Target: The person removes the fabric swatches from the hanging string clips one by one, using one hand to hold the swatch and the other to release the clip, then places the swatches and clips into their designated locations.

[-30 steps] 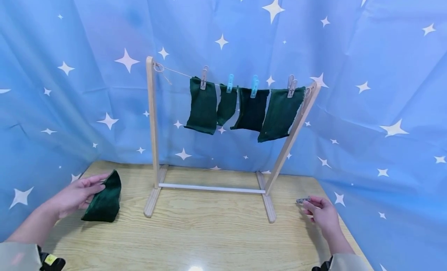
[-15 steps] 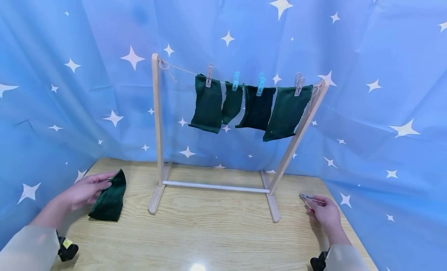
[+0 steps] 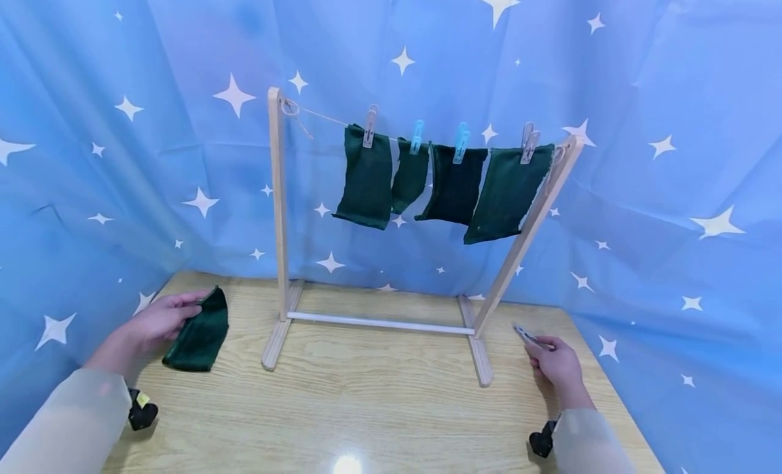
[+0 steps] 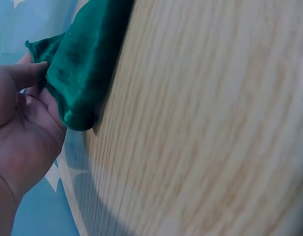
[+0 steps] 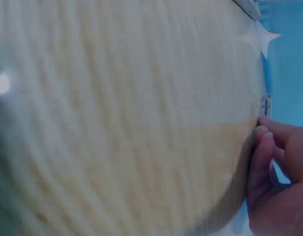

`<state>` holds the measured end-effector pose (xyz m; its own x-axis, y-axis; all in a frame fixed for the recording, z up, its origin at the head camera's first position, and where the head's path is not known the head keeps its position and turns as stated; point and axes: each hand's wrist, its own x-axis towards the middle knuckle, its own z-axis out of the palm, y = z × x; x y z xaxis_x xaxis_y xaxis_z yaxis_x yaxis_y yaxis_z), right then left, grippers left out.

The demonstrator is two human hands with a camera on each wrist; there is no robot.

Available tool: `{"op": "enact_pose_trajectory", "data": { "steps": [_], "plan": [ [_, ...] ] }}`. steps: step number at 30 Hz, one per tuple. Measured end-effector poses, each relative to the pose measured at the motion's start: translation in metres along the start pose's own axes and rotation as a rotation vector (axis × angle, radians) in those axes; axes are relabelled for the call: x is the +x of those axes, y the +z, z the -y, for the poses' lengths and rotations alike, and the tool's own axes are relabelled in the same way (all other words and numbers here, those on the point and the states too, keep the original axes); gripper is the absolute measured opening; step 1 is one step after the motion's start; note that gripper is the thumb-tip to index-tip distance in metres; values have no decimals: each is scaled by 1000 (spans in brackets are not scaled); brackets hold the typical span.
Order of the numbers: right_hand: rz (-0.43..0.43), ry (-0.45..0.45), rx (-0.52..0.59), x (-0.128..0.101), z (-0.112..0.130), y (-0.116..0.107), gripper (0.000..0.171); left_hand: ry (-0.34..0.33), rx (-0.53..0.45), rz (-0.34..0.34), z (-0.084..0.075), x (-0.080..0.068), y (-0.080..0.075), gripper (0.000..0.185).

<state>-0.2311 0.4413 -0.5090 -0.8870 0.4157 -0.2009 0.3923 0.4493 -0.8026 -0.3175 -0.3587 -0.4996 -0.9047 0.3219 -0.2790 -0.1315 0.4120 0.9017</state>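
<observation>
A small wooden drying rack (image 3: 277,216) stands on the wooden table (image 3: 366,406). Several dark green cloths (image 3: 366,178) hang from its string, each held by a clothespin (image 3: 417,136). At the table's left edge my left hand (image 3: 161,319) holds the upper corner of another folded dark green cloth (image 3: 198,335) (image 4: 85,64) lying on the table. At the right, just past the rack's foot, my right hand (image 3: 552,362) (image 5: 279,177) pinches a small grey clothespin (image 3: 525,335) (image 5: 265,104) just above the tabletop.
A blue curtain with white stars (image 3: 672,189) closes in the back and both sides of the table. The rack's feet (image 3: 479,358) and its white crossbar (image 3: 379,322) lie across the middle. Bare wood shows in front of the rack.
The head view has shifted, so the rack sits a little higher and to the right. My left hand keeps hold of the cloth; my right hand has tilted the clothespin slightly.
</observation>
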Motion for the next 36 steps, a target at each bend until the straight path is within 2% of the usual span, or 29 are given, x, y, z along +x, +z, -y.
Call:
{"op": "enact_pose_trajectory", "data": {
  "steps": [3, 8, 10, 11, 17, 20, 22, 28, 31, 33, 36],
  "plan": [
    [9, -10, -48, 3, -2, 0, 59, 19, 12, -10, -1, 3, 0, 61],
    [-6, -31, -118, 4, -2, 2, 57, 43, -111, 21, -4, 10, -1, 64],
    [-8, -39, -131, 3, -1, 2, 57, 56, -125, 16, -4, 12, -1, 63],
    [-8, -37, -139, 3, -1, 3, 56, 60, -105, 1, -4, 12, -1, 62],
    [8, -30, -133, 0, 0, 4, 54, 101, 156, -123, -1, 13, 2, 54],
    [5, -30, -132, -1, 2, 3, 53, 104, 220, -157, -3, 13, 4, 56],
    [3, -26, -132, -2, 3, 2, 52, 101, 214, -162, -4, 13, 5, 60],
    [10, -22, -129, -3, 6, 1, 52, 15, 114, -160, -12, 15, 7, 75],
    [9, -20, -128, -3, 6, 0, 53, -1, 153, -208, -13, 17, 8, 88],
    [10, -19, -123, -3, 5, 0, 53, 0, 179, -238, -12, 16, 7, 85],
    [12, -21, -110, -3, 3, 1, 53, 22, 227, -267, -10, 15, 5, 68]
  ]
}}
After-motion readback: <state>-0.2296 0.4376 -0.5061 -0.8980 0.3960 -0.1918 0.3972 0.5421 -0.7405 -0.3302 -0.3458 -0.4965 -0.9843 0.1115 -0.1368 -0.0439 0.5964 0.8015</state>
